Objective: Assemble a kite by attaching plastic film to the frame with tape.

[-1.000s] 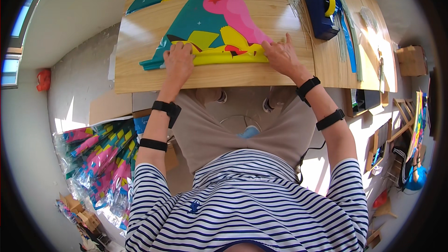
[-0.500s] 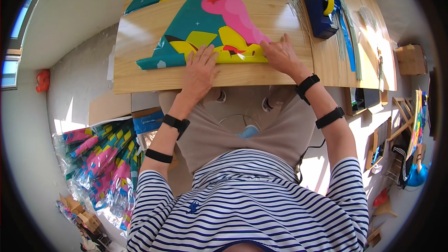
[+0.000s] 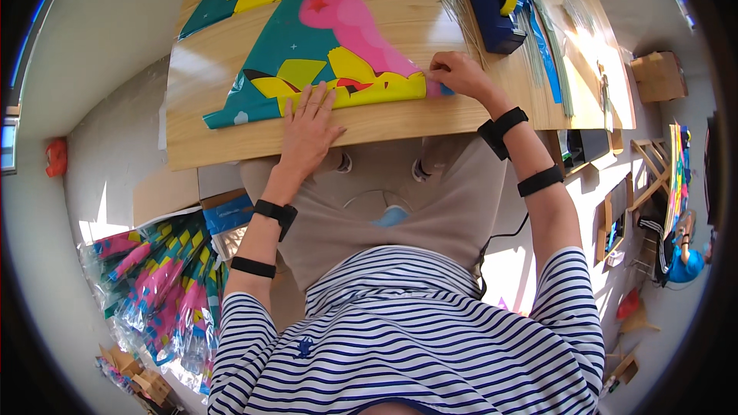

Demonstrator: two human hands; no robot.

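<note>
Pressing, left: the left hand (image 3: 309, 129) is laid flat, fingers (image 3: 321, 101) straight and slightly apart, on the yellow lower edge of the kite sheet (image 3: 323, 54); nothing is clamped
Pinching, right: the right hand (image 3: 458, 74) is curled at the sheet's right end, fingertips (image 3: 433, 71) drawn together on the pink-and-yellow edge; whether the edge is gripped or only pressed cannot be told
Surface: a light wooden table (image 3: 231, 138) is seen, its near edge bowed by the lens; a blue tape dispenser (image 3: 492, 6) with a yellow roll stands beyond the right hand; thin rods (image 3: 453, 0) are fanned just beside it
Room: a pale floor is seen on the left; a bundle of packed kites (image 3: 154, 284) in clear wrap lies by the left elbow; wooden pieces are stacked on the right
Sheet, look: glossy plastic film; teal ground, a large pink figure, yellow star-like shapes with black tips
Sheet, place: spread flat on the table, between both hands and the far edge
Sheet, axis: the lower edge runs left to right along the table's near edge; a teal corner points left, the body narrows away from the person
</note>
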